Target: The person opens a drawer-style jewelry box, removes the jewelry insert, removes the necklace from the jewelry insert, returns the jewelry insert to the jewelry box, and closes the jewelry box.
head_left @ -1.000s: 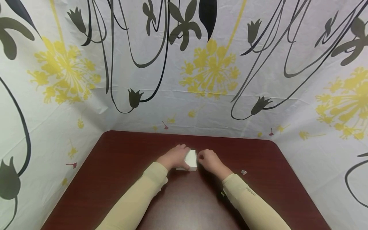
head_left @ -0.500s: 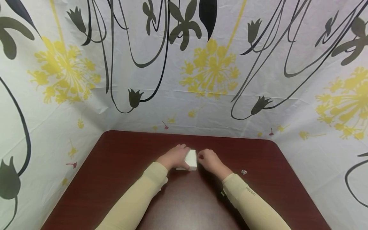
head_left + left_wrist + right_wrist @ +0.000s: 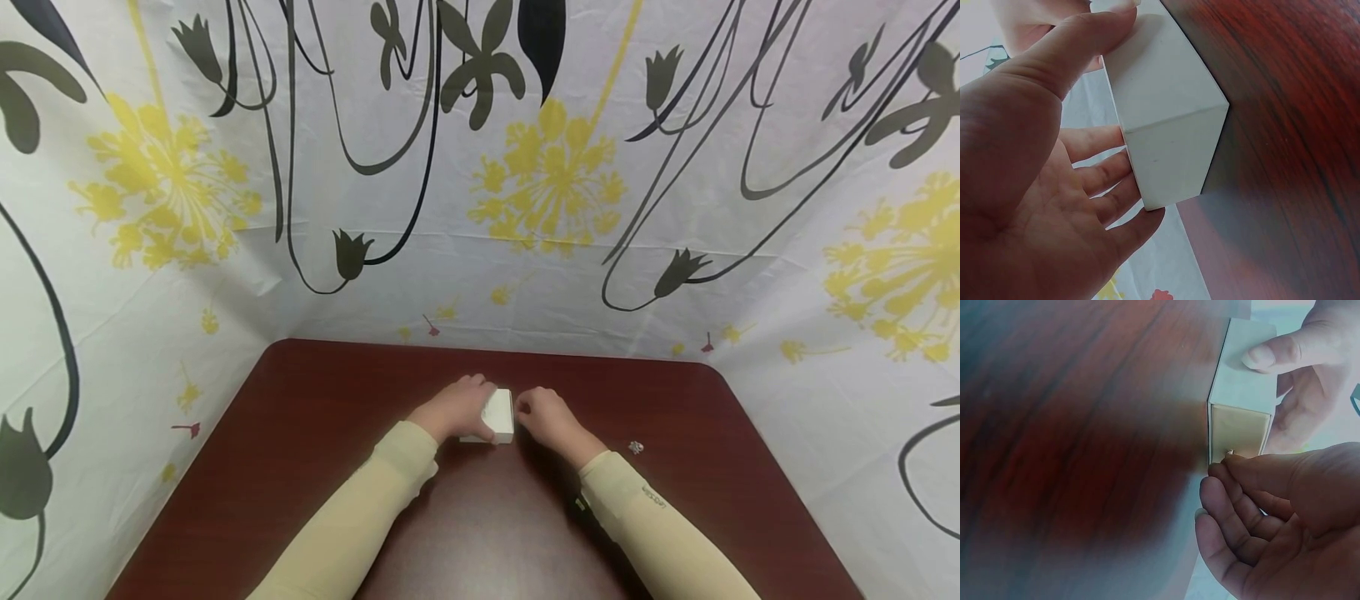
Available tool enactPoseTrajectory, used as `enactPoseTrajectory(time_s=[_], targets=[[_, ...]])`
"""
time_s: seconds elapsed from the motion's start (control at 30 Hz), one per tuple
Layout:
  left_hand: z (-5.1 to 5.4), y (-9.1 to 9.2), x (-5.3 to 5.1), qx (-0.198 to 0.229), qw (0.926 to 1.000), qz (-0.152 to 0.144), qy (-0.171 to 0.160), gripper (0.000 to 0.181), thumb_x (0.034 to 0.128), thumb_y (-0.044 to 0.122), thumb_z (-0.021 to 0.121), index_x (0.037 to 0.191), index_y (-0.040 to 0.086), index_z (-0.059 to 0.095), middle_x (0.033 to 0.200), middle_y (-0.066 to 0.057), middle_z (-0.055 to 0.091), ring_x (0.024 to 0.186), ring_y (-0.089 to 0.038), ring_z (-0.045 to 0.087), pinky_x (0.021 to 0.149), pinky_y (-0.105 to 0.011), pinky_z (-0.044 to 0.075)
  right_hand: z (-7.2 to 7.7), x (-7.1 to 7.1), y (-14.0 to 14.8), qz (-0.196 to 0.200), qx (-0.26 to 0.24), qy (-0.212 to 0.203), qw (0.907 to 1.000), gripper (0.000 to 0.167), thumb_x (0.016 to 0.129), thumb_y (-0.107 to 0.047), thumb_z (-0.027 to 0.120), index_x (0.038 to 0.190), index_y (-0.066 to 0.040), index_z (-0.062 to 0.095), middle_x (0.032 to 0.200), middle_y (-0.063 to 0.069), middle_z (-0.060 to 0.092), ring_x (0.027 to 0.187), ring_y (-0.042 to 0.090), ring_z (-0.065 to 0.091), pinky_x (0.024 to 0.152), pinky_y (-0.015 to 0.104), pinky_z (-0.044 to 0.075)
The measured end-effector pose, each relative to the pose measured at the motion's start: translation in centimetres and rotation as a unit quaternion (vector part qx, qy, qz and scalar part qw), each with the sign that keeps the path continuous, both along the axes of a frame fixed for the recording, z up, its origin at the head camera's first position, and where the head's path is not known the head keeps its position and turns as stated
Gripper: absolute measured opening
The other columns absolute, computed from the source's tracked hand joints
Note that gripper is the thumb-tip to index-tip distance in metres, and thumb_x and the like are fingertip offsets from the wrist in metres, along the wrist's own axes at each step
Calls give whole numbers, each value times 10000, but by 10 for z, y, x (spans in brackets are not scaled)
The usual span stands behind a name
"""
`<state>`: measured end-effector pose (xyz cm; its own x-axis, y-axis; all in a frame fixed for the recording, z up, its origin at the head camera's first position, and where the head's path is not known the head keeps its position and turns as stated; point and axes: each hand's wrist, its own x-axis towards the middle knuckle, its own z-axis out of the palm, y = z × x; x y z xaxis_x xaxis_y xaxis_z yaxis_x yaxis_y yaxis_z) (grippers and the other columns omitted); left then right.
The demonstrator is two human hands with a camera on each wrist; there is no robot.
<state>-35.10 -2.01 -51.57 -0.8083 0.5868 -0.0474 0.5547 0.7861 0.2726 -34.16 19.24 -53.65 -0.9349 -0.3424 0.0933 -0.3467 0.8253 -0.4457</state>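
Note:
A small white box (image 3: 498,415) with a tan end panel (image 3: 1239,430) rests on the table. My left hand (image 3: 455,408) grips it from the left, thumb on the near side and fingers across the opposite side. At the box's right end is my right hand (image 3: 551,421), its thumb and index finger pinching a small pull tab (image 3: 1229,452) on the tan panel. The fingertips hide most of that tab. The other fingers of the right hand are loosely bent. In the left wrist view the plain white end faces the camera.
A small, shiny silvery object (image 3: 636,447) lies on the dark red-brown wooden table (image 3: 337,392), right of the right hand; its kind is too small to tell. White patterned cloth (image 3: 420,208) surrounds the table's back and sides.

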Motion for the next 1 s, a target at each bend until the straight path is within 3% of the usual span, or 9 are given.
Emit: enactPoseTrajectory(time_s=[0.17, 1.0], targets=[[0, 1, 0, -55, 10000, 4, 69, 806, 809, 495, 980, 1412, 72, 653, 1214, -53, 624, 1079, -200, 574, 961, -368, 542, -1, -2, 0, 47, -5, 150, 9999, 192, 943, 5, 785, 801, -114, 739, 738, -38, 645, 701, 147, 557, 703, 370, 531], [1, 0, 1, -67, 10000, 23, 17, 816, 821, 505, 975, 1431, 73, 647, 1232, -59, 625, 1087, -208, 576, 962, -376, 545, 0, -1, -2, 57, -72, 27, 10000, 215, 968, 3, 775, 801, -122, 726, 728, -44, 610, 687, 148, 527, 684, 359, 491]])
